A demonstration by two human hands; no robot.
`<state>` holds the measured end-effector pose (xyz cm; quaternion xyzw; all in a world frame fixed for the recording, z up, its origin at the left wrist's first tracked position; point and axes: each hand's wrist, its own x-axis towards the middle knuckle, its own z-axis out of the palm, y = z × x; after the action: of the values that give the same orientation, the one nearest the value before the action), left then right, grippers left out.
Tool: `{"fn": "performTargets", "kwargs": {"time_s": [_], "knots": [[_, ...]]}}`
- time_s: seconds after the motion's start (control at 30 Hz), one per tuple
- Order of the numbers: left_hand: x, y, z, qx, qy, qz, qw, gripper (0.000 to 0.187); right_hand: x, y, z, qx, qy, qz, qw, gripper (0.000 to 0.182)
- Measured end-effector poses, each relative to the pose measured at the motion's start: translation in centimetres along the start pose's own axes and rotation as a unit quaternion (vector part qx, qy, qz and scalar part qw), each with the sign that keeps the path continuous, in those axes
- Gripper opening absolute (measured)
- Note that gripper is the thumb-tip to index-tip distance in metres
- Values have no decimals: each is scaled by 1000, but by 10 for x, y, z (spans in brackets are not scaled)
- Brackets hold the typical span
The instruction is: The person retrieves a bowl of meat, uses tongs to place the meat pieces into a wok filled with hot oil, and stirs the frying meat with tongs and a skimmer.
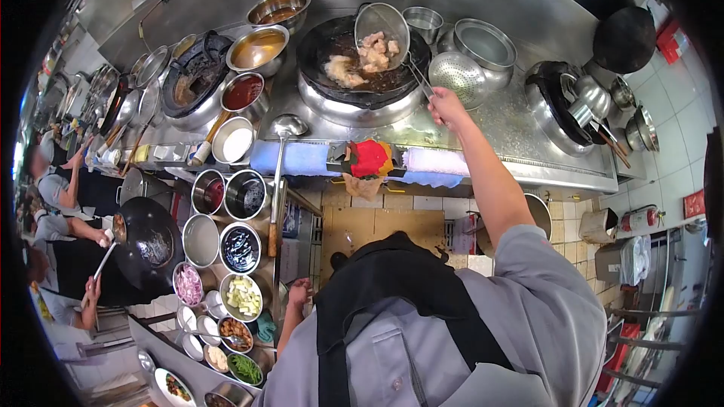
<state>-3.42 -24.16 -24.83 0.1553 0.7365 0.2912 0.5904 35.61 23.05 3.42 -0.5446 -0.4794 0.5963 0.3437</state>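
Note:
My right hand (448, 108) is closed round the handle of a mesh strainer (382, 18). The strainer is tilted over a large black wok (317, 51) and holds several pale battered pieces (375, 51). More pale pieces (343, 71) lie in the dark oil of the wok, left of the strainer. My left hand (300, 292) hangs low by my side near the counter edge, its fingers curled; whether anything is in it is too small to tell. A ladle (289, 126) lies on the counter edge between the sauce bowls and the wok.
A perforated strainer (458, 80) and a metal pot (485, 44) stand right of the wok. Bowls of sauce (259, 49) stand left. Ingredient containers (240, 296) line the left counter. At far left, co-workers' hands hold a wok (151, 245) and a utensil. Folded towels (290, 157) lie along the front edge.

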Motion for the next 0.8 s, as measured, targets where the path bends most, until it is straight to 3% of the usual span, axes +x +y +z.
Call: {"fn": "performTargets", "kwargs": {"time_s": [0.07,0.17,0.27,0.4,0.47,0.57,0.7,0.8], "knots": [[4,-6,-2,-66,-61,42,995,22,-2,-6,0,-26,62,-23,997,26],[11,-7,1,-32,-26,16,999,23,-2,-6,7,-133,117,-59,982,30],[12,-2,2,-45,-32,20,998,23,-4,-9,6,-184,110,-61,975,32],[3,7,10,-33,5,-7,999,23,-24,-18,2,-151,106,-51,982,32],[9,-3,11,-45,-8,24,999,23,-27,-13,-9,-111,74,-58,989,32],[9,-12,8,-52,-54,1,997,24,-40,-15,-13,-129,49,-36,990,41],[-2,-8,9,12,-45,4,999,24,-47,-20,-11,-147,75,-44,985,39],[-10,-4,7,-55,-54,0,997,25,-53,-24,-15,-170,109,-64,977,37]]}}
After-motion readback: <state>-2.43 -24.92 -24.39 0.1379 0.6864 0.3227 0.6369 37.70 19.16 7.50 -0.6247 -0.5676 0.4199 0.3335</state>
